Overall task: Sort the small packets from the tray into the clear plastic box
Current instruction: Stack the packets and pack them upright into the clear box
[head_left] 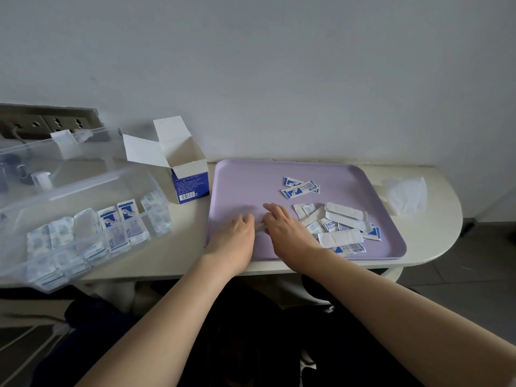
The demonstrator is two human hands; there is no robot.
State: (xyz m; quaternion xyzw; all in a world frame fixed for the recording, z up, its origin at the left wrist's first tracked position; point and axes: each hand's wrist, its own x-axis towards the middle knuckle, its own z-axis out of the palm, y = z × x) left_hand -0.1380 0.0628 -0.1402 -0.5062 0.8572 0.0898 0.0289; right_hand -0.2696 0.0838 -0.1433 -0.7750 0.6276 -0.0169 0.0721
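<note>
A single pale packet point(260, 226) is pinched between two hands. Its long axis lies left to right, and only a short strip of it is seen in the gap between them. Its left end is gripped by the curled fingers point(248, 219) of the left hand point(237, 237). Its right end is covered by the bent fingers point(272, 212) of the right hand point(286, 233). Both hands are held low over the left-centre of one purple tray point(240, 185). Whether the packet touches the tray cannot be told.

Further right on the tray, loose packets are seen in two groups. A cluster point(300, 187) of three blue-and-white ones is overlapped near the middle, each angled differently. A heap point(339, 224) of roughly a dozen lies nearer; it is too overlapped to be counted exactly, and three long white ones are laid aslant on top.

Just left of the tray one open blue-and-white carton point(190, 177) is stood. Beyond it one clear box point(83, 188) is placed, with rows point(92, 230) of packets stood on edge in its near part. One crumpled white sheet point(405, 195) is laid on the table point(435, 219), right of the tray.
</note>
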